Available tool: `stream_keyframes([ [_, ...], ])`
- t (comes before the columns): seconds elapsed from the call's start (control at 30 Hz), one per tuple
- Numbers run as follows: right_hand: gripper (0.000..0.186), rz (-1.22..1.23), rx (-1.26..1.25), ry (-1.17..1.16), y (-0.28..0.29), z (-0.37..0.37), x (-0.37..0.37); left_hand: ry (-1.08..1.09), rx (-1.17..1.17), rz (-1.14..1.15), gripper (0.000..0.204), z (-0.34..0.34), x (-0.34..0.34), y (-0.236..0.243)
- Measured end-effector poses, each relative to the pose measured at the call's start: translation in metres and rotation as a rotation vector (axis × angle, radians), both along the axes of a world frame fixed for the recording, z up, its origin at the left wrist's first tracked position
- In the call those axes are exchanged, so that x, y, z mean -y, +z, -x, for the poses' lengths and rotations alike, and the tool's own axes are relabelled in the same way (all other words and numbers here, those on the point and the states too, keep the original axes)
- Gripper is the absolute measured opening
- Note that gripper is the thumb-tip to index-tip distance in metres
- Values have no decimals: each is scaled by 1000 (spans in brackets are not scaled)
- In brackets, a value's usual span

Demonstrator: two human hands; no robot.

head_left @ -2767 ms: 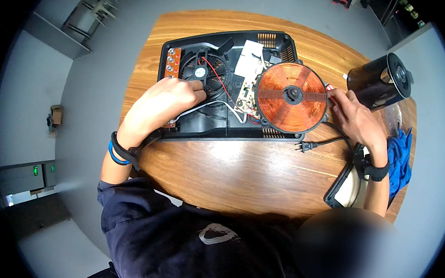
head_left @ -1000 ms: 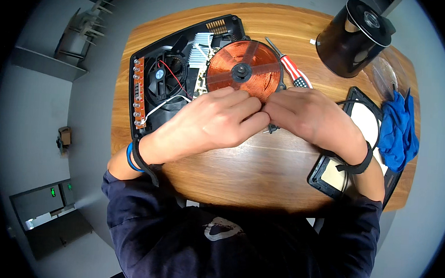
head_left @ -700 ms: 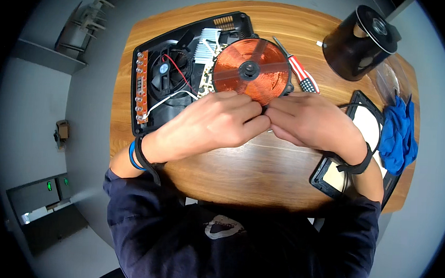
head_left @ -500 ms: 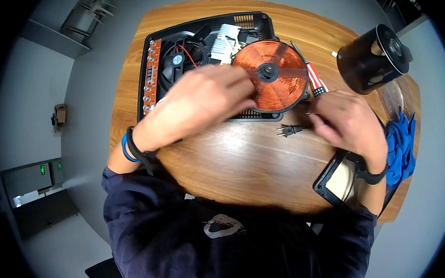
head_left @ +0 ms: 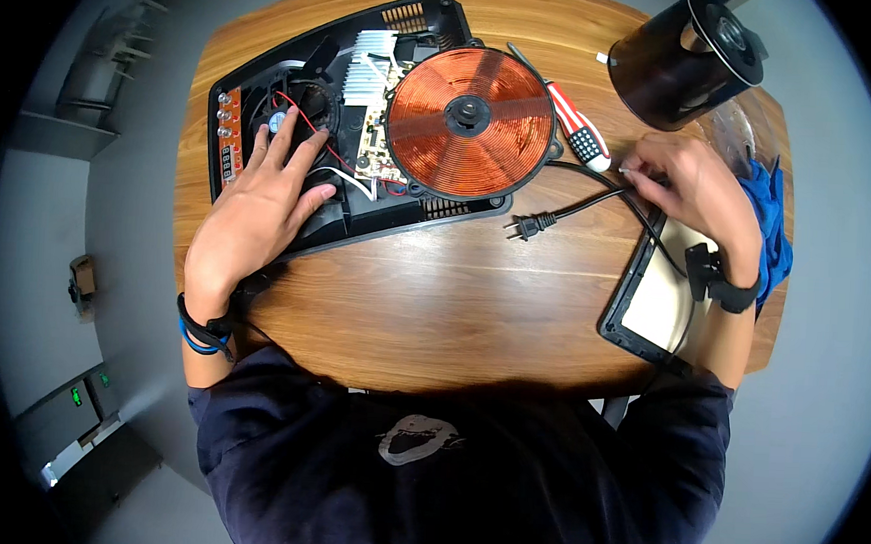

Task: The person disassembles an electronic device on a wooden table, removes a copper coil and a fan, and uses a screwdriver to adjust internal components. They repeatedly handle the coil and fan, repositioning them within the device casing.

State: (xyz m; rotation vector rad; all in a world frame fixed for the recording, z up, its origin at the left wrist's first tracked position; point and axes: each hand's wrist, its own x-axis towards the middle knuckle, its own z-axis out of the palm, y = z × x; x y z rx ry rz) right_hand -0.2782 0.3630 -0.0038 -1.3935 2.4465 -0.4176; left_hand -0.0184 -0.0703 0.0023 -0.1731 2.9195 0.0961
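Observation:
An opened induction cooker base [head_left: 305,244] lies on the table, its parts exposed. My left hand [head_left: 261,191] is spread over the black cooling fan [head_left: 318,106], fingers on or just above it; it holds nothing. Right of it sits the round copper coil [head_left: 422,126], beside the silver heat sink [head_left: 370,60] and a circuit board [head_left: 371,138]. My right hand [head_left: 687,181] is pinched closed above the table, by the screwdriver's handle end. A tiny pale spot shows at its fingertips, too small to name. The screwdriver [head_left: 576,127] has a red-and-white striped handle and lies beside the coil.
A black power cord with a two-pin plug [head_left: 530,227] lies in front of the coil. At right are a black-framed panel [head_left: 648,306] under my forearm, a blue cloth [head_left: 768,223] and a clear plastic bag [head_left: 743,125]. A black canister [head_left: 673,64] stands at the back right.
My left hand has moved left, from beside the coil to the fan, and its fingers have spread. My right hand stays pinched, now just off the screwdriver. The view has shifted.

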Motion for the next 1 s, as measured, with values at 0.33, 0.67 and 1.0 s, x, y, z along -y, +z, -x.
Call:
stream_keyframes([
  [0.33,16,5,-151,-92,-32,33,-5,-96,-58,61,66,-2,1,-3],
  [0.67,14,37,-85,-86,-36,32,-4,-147,-30,10,61,11,2,17],
  [1.0,12,20,15,-25,-14,19,3,-28,-16,-84,89,16,47,25],
])
